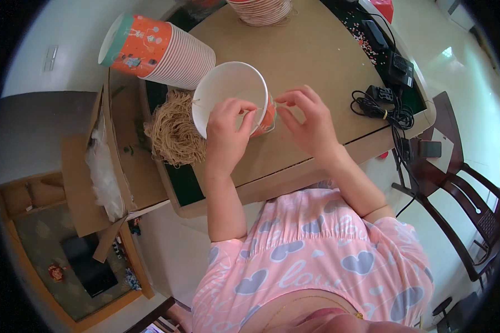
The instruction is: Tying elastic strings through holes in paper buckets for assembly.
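A large paper bucket, white inside with an orange printed outside, lies tilted on the table with its mouth toward me. My left hand is in front of its mouth, thumb and forefinger pinched on what looks like a thin string. At the bucket's right side, my right hand has its thumb and forefinger tips close together; what they hold is too small to make out. A short bit of string shows at the bucket's left rim. Beside the bucket lies a heap of tan strings.
A nested stack of orange-and-white buckets lies behind the string heap; another stack is at the far edge. Black cables and adapters lie on the table's right. An open cardboard box stands left, a dark chair right.
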Motion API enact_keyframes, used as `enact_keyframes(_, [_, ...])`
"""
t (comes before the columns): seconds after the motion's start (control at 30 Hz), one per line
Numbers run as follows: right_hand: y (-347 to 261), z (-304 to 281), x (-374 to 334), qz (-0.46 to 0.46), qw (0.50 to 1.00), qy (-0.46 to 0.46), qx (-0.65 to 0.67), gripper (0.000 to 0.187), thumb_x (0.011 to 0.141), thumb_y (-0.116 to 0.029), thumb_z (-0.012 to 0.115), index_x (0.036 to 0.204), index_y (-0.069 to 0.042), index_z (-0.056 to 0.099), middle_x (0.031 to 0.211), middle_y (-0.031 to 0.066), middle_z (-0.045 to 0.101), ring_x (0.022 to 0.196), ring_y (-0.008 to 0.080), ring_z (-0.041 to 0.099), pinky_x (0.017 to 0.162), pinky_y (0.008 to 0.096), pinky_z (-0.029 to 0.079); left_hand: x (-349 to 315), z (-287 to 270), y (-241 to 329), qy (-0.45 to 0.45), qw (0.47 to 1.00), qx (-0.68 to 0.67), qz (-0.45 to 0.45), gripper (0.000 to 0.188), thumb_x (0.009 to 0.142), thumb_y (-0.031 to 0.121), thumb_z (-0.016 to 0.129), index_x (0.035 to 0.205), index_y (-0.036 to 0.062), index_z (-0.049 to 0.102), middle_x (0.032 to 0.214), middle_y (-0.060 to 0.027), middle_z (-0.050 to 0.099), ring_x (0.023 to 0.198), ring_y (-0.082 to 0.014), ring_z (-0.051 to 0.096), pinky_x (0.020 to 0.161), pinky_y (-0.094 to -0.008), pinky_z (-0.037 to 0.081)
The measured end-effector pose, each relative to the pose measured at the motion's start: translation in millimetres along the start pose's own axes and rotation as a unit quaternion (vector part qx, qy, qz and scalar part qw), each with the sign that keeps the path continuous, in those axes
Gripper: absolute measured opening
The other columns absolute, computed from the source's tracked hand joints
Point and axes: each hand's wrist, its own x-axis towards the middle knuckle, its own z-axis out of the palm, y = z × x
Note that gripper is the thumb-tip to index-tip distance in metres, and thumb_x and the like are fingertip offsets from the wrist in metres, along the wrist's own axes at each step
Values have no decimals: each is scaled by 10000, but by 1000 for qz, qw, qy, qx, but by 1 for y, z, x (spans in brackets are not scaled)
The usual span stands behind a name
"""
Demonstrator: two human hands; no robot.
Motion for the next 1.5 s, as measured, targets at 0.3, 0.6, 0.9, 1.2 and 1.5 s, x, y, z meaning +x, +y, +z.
enact_keyframes(0.3, [-14, 4, 31, -87, 977, -140, -137, 118, 806, -80, 677, 912, -39, 649, 909, 112, 629, 773, 257, 611, 660, 338, 508, -13, -1, 1, 30, 993, -101, 53, 238, 767, 35, 696, 966, 30, 566, 918, -109, 621, 883, -303, 613, 793, -386, 478])
enact_keyframes(0.6, [-42, 0, 25, 5, 962, -217, -168, 105, 825, -145, 651, 887, -61, 640, 783, 114, 665, 676, 292, 641, 614, 365, 503, -38, -18, -18, -38, 991, -125, 15, 145, 774, 27, 710, 878, 11, 611, 813, -87, 610, 746, -207, 625, 676, -317, 502])
enact_keyframes(0.9, [-57, 1, 12, 61, 948, -257, -177, 106, 842, -132, 646, 921, -62, 652, 778, 101, 686, 588, 228, 638, 585, 316, 504, -43, -30, -29, 165, 982, 10, -97, 173, 806, 119, 702, 942, 56, 616, 984, -89, 618, 917, -263, 616, 777, -367, 501])
enact_keyframes(1.2, [-52, 2, 8, 62, 960, -226, -151, 94, 853, -95, 646, 923, -34, 635, 727, 92, 658, 514, 121, 521, 519, 267, 434, -62, 10, -19, 20, 996, 1, 91, 227, 711, 111, 737, 886, 49, 607, 922, -92, 633, 920, -316, 591, 865, -414, 455])
enact_keyframes(1.5, [-45, 0, 7, 68, 964, -214, -141, 96, 856, -80, 643, 929, -18, 629, 721, 77, 654, 546, 83, 511, 529, 240, 428, -53, 3, -14, 24, 989, -133, 53, 171, 737, 80, 713, 844, 31, 590, 827, -100, 626, 841, -322, 601, 794, -395, 468])
